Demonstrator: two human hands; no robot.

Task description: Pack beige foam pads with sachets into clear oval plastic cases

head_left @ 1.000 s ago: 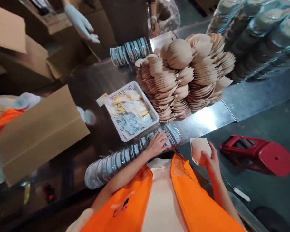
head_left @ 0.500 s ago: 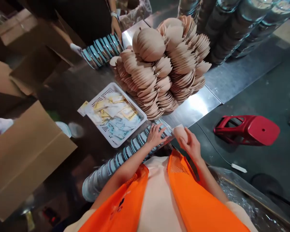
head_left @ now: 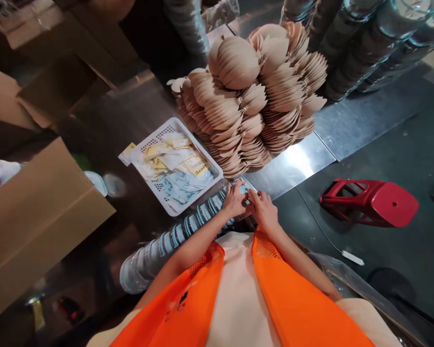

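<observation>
A long row of nested clear plastic tubs [head_left: 179, 234] with bluish rims lies along the table's near edge, under my left forearm. My left hand [head_left: 234, 200] is at the row's right end, fingers bent over the last tubs. Right beside it, my right hand [head_left: 263, 210] has its fingers curled in, the fingertips of both hands almost meeting. Whatever is between them is hidden. Behind my hands rises a big heap of tan, rounded, leaf-thin pieces [head_left: 235, 118] in bundles. A white perforated basket [head_left: 170, 210] of yellow, white and blue packets stands left of the heap.
Tall stacks of clear tubs [head_left: 369, 53] stand at the back right. Across the table [head_left: 94, 113], a person in dark clothes is by another tub stack [head_left: 188, 26]. Cardboard boxes [head_left: 39, 217] are on the left. A red stool [head_left: 376, 202] lies on the floor at right.
My right hand has moved left to my left hand; the pale rounded piece it held is out of sight. My left fingers have curled. The person's tub stack across the table has been tipped up.
</observation>
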